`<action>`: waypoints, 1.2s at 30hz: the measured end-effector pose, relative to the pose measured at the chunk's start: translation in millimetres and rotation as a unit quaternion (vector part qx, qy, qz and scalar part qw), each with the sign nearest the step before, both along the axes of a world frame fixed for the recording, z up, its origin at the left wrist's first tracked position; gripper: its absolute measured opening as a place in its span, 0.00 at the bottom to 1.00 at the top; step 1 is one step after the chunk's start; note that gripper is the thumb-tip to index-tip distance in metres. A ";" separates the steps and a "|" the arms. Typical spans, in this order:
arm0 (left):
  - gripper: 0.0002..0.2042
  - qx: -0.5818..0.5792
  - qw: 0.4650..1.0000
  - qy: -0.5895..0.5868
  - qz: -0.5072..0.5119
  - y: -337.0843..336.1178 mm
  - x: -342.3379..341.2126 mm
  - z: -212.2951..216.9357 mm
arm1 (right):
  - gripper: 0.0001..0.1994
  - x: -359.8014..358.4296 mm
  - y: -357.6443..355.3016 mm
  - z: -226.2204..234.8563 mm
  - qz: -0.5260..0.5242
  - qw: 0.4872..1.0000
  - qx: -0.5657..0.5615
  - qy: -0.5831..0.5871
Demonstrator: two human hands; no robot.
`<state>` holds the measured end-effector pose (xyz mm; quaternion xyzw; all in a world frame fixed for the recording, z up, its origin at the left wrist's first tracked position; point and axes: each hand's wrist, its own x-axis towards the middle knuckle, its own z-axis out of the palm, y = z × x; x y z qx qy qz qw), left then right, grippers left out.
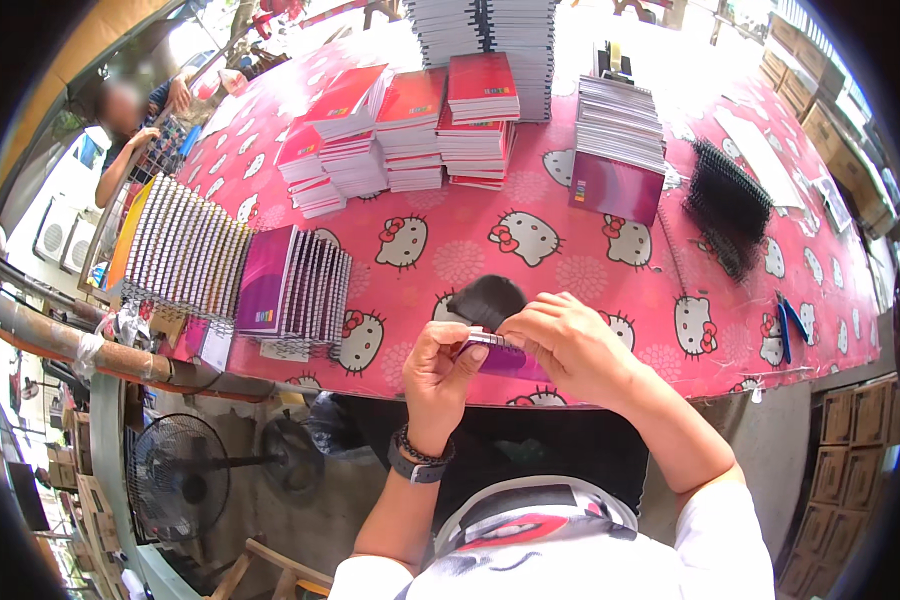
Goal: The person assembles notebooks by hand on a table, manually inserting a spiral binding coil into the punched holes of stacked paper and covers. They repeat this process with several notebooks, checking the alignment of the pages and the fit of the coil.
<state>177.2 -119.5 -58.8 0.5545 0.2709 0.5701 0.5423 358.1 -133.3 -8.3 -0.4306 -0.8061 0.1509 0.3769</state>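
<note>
A small purple notebook [502, 362] is held up at the table's near edge, its bound edge facing up. My left hand [438, 372] is closed on its left end, thumb on the cover. At the right end of that edge, the fingers of my right hand [572, 345] pinch together on a black binding wire [497, 341]; part of the wire is hidden behind them. Just beyond the notebook lies a dark, rounded object [487, 299] whose kind I cannot make out.
Wire-bound notebooks [280, 285] stand in rows at the left. Red-covered stacks [408, 115] and another purple-covered stack [618, 180] are farther back. Black binding wires [730, 200] and blue-handled pliers [790, 328] lie right. A person [135, 130] is at the far left; a fan [180, 465] stands below.
</note>
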 end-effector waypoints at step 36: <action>0.08 -0.012 0.999 0.002 -0.035 -13.2 -4.6 24.2 | 0.12 -16.7 -20.0 10.1 0.005 0.985 -0.041 0.165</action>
